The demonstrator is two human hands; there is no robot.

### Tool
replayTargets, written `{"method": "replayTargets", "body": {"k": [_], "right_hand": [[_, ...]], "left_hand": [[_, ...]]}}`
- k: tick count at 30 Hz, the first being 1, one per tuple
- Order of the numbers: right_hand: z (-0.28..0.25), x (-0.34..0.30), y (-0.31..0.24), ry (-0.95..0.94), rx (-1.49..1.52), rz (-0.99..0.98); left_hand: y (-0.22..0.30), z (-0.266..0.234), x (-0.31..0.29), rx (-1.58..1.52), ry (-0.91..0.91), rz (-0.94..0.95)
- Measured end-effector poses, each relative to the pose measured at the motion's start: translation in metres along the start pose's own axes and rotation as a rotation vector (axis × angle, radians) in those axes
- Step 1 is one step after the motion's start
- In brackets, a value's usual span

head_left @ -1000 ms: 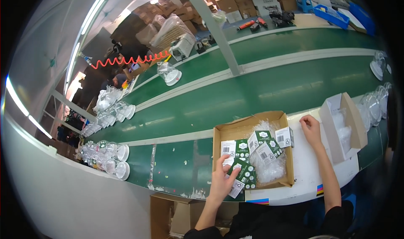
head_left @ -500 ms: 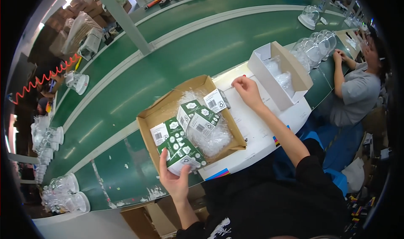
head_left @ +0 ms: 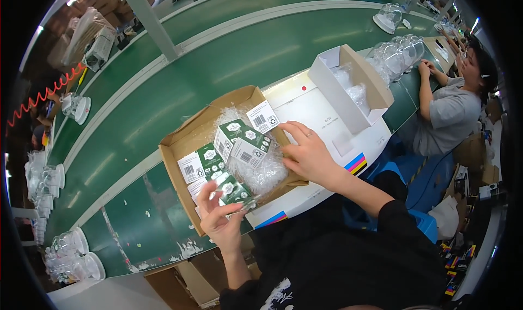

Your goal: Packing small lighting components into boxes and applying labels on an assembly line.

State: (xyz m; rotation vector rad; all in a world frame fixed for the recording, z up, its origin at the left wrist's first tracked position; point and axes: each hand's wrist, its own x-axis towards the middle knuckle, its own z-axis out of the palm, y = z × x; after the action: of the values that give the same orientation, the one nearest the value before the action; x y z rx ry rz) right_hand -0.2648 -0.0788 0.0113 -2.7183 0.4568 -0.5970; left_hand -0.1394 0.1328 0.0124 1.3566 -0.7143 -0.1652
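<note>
A shallow brown carton (head_left: 175, 138) holds several small green-and-white boxes and clear crinkled plastic wrap (head_left: 264, 176). My left hand (head_left: 222, 223) is at the carton's near left corner, thumb and fingers closed around a small green-and-white box (head_left: 233, 191). A glossy edge shows by the thumb. My right hand (head_left: 310, 157) is over the carton's right side, fingers apart and nothing in them. Its fingertips are close to a box with a white label (head_left: 263, 117) and the plastic wrap; whether they touch is unclear.
Under the carton's right side lies a flat white printed board (head_left: 297, 100). An open white box (head_left: 332, 83) with clear plastic wrap stands on it. Clear domes (head_left: 397, 53) stand near a seated person (head_left: 449, 108) at right. More domes (head_left: 71, 255) sit at left on the green bench (head_left: 147, 201).
My right hand has moved from the white board to the carton's right side, its fingers spreading. My left hand has tilted the small box. The whole view has shifted slightly.
</note>
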Motion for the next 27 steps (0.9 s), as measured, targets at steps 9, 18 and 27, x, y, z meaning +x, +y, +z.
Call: {"method": "replayTargets", "body": {"k": [9, 18, 27], "right_hand": [[-0.002, 0.0, -0.006, -0.006, -0.001, 0.053], [0.001, 0.002, 0.0, -0.015, 0.034, 0.054], [0.0, 0.0, -0.004, -0.087, 0.017, 0.107]], "left_hand": [[-0.007, -0.009, -0.026, 0.092, -0.073, -0.297], [-0.001, 0.004, -0.017, 0.075, -0.078, -0.391], [-0.001, 0.018, -0.013, -0.005, -0.19, -0.494]]}}
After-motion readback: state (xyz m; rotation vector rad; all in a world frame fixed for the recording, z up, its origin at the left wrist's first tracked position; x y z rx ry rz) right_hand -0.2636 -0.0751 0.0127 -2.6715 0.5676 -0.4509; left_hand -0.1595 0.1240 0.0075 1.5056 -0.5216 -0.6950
